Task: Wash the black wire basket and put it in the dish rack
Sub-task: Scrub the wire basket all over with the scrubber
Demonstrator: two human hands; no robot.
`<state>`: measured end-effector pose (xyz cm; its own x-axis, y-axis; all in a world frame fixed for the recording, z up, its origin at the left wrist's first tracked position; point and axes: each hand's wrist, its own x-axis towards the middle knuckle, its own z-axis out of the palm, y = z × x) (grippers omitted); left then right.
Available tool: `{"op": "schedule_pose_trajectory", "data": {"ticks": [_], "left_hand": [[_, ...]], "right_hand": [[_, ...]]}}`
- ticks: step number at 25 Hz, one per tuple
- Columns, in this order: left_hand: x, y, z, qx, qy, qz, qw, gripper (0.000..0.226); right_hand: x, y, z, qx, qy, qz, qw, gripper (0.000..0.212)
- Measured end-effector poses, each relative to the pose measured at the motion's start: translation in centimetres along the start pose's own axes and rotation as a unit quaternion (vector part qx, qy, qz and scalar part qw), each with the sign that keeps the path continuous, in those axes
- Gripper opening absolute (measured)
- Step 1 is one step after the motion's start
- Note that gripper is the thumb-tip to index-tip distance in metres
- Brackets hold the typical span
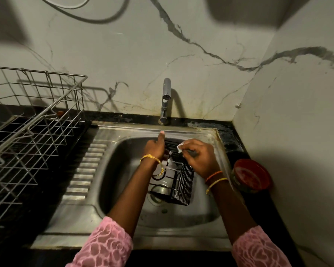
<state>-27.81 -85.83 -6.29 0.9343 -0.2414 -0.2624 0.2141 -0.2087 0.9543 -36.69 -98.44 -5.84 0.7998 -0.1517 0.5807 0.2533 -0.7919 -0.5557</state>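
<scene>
Black wire basket (pixel 178 180): held tilted inside sink (pixel 123 170), gripped at far rim by left hand (pixel 155 149); soapy scrubber pinched by right hand (pixel 198 158). Judged light, stiff, slippery; best taken by rim wires. Dish rack (pixel 35 120) left

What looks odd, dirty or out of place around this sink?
The sink rim has whitish crusty residue at its back right corner, and brownish streaks run down the wall near the tap. The basket lies tilted in the sink because both hands are washing it, so that seems normal.
</scene>
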Motion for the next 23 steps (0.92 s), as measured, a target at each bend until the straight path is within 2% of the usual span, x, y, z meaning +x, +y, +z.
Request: {"op": "schedule_pose_trajectory", "data": {"ticks": [2,4,7,10,12,16,20,23], "left_hand": [[0.8,-0.2,0.8,0.044,0.068,0.003,0.997,0.058],[0.6,-1.1,0.9,0.074,0.098,0.023,0.992,0.062],[-0.6,-2.3,0.8,0.053,0.119,0.048,0.99,0.061],[-1.6,-2.7,1.1,0.054,0.178,0.039,0.982,0.063],[-2.0,-2.5,1.3,0.061,0.199,0.018,0.978,0.064],[-2.9,-3.3,1.5,0.06,0.211,0.009,0.976,0.065],[-3.1,-4.7,1.3,0.029,0.246,0.001,0.969,0.064],[-2.9,-5.3,1.2,-0.005,0.246,0.007,0.969,0.061]], "right_hand": [[-1.4,-0.2,-0.1,0.024,0.009,-0.01,1.0,0.016],[-2.7,0.0,-0.5,0.057,0.009,0.02,0.998,0.013],[-2.6,0.1,-0.3,0.154,0.042,0.177,0.971,0.014],[-0.5,-0.6,1.5,0.172,0.048,0.242,0.954,0.017],[0.3,-1.8,3.3,0.151,0.025,0.247,0.957,0.017],[-0.9,-3.1,5.6,0.106,0.037,0.221,0.969,0.014],[-3.3,-2.9,4.7,0.087,0.023,0.18,0.98,0.011],[-5.9,-2.7,3.4,0.067,0.013,0.185,0.98,0.009]]}}
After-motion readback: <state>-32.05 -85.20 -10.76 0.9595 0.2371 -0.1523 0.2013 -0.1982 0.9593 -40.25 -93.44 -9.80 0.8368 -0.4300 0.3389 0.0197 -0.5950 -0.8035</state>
